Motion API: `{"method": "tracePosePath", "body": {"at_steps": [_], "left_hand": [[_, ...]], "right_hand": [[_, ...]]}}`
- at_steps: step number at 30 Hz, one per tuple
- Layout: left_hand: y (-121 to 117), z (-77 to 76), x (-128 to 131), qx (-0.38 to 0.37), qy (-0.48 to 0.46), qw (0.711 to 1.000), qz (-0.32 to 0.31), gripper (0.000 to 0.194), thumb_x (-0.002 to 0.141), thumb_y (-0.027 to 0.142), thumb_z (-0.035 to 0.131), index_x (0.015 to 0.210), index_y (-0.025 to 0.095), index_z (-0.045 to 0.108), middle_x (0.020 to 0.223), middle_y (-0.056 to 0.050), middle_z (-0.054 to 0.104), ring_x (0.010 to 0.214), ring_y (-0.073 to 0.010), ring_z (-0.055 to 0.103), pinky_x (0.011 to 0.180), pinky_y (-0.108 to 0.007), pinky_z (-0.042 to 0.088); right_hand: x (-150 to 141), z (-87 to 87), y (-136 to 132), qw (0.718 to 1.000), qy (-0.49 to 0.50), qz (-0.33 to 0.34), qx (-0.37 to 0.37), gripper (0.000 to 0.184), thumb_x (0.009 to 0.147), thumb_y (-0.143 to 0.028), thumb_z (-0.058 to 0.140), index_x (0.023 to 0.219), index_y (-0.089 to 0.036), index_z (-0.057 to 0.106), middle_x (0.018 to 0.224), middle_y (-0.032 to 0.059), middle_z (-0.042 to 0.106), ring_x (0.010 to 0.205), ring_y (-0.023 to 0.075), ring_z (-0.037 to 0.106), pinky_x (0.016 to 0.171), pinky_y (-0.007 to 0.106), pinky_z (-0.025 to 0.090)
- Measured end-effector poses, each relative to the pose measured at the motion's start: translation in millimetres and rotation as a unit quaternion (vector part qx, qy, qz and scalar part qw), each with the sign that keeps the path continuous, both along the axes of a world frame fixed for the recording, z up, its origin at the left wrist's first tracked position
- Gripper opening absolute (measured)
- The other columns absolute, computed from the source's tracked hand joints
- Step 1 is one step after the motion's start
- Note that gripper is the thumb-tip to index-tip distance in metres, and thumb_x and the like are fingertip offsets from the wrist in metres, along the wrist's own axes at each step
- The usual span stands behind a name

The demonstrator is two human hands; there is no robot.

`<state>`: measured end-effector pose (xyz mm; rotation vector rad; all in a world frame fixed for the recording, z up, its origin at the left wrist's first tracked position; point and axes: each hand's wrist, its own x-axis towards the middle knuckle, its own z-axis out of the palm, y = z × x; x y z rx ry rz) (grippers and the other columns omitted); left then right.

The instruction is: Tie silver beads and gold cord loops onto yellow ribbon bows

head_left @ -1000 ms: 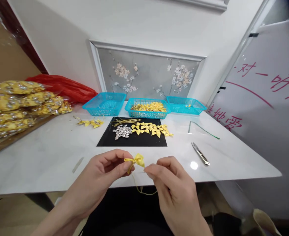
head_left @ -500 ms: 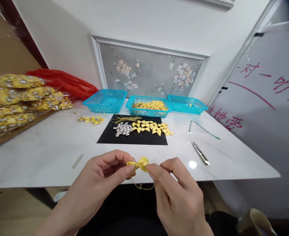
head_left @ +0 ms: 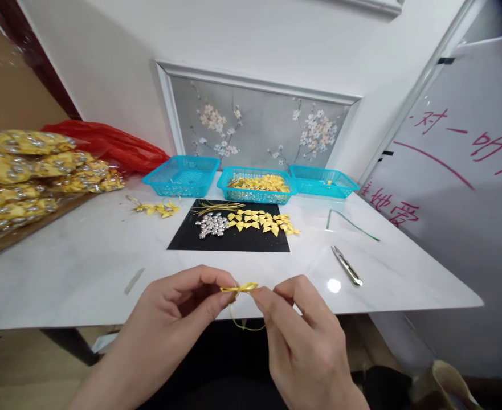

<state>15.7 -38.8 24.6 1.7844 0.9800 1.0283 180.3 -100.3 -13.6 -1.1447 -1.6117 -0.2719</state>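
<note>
A small yellow ribbon bow [head_left: 239, 288] is held between my two hands just over the near table edge. My left hand [head_left: 178, 319] pinches its left side with thumb and forefinger. My right hand [head_left: 302, 336] pinches its right side. A thin gold thread [head_left: 244, 326] hangs from the bow in a loop below my fingers. The bow lies flat, seen nearly edge-on.
On a black mat [head_left: 229, 234] lie silver beads [head_left: 212, 224], yellow bows [head_left: 263, 222] and gold threads [head_left: 216, 207]. Three turquoise baskets [head_left: 182, 176] stand behind; the middle basket [head_left: 254, 188] holds yellow bows. Snips [head_left: 347, 266] lie at right, bagged goods [head_left: 24, 176] at left.
My right hand has closed in on the bow and now pinches it. The bow has turned from upright loops to lying flat. The thread loop has shortened.
</note>
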Motion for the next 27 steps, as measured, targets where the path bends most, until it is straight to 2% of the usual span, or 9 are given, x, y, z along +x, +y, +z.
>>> {"method": "tracePosePath", "body": {"at_steps": [6, 15, 22, 27], "left_hand": [[-2.7, -3.2, 1.5, 0.033, 0.0, 0.999, 0.019, 0.014, 0.079, 0.022, 0.069, 0.074, 0.031, 0.078, 0.079, 0.004, 0.08, 0.071, -0.0178, 0.074, 0.065, -0.021, 0.061], [-5.7, 2.1, 5.3, 0.046, -0.023, 0.998, 0.041, 0.018, 0.073, 0.019, 0.068, 0.062, 0.03, 0.077, 0.072, 0.002, 0.081, 0.063, -0.019, 0.075, 0.059, -0.022, 0.063], [-6.2, 0.2, 4.5, 0.045, -0.051, 0.997, 0.032, 0.023, 0.072, 0.015, 0.069, 0.062, 0.033, 0.078, 0.073, 0.005, 0.082, 0.067, -0.0158, 0.077, 0.064, -0.017, 0.063], [-5.5, -2.0, 4.4, 0.048, -0.058, 0.997, 0.028, 0.024, 0.073, 0.014, 0.07, 0.065, 0.035, 0.078, 0.073, 0.007, 0.081, 0.066, -0.0139, 0.078, 0.064, -0.014, 0.062]], "right_hand": [[-0.5, -2.5, -0.3, 0.999, 0.023, 0.011, -0.02, 0.028, 0.092, 0.003, 0.051, 0.099, -0.015, 0.071, 0.074, 0.0013, 0.046, 0.061, 0.012, 0.048, 0.052, 0.023, 0.042], [-2.7, -7.5, -0.2, 0.998, 0.051, 0.016, -0.021, 0.029, 0.093, 0.001, 0.049, 0.1, -0.016, 0.072, 0.073, -0.0005, 0.042, 0.058, 0.0112, 0.045, 0.051, 0.023, 0.04], [-6.1, -10.1, -0.3, 0.99, 0.117, 0.069, -0.043, 0.03, 0.094, 0.001, 0.047, 0.102, -0.015, 0.071, 0.075, 0.0001, 0.046, 0.06, 0.0105, 0.05, 0.052, 0.022, 0.043], [-4.0, -13.5, 2.2, 0.987, 0.114, 0.102, -0.045, 0.025, 0.093, 0.0, 0.051, 0.101, -0.015, 0.069, 0.076, 0.0006, 0.048, 0.062, 0.0109, 0.053, 0.054, 0.022, 0.045]]}}
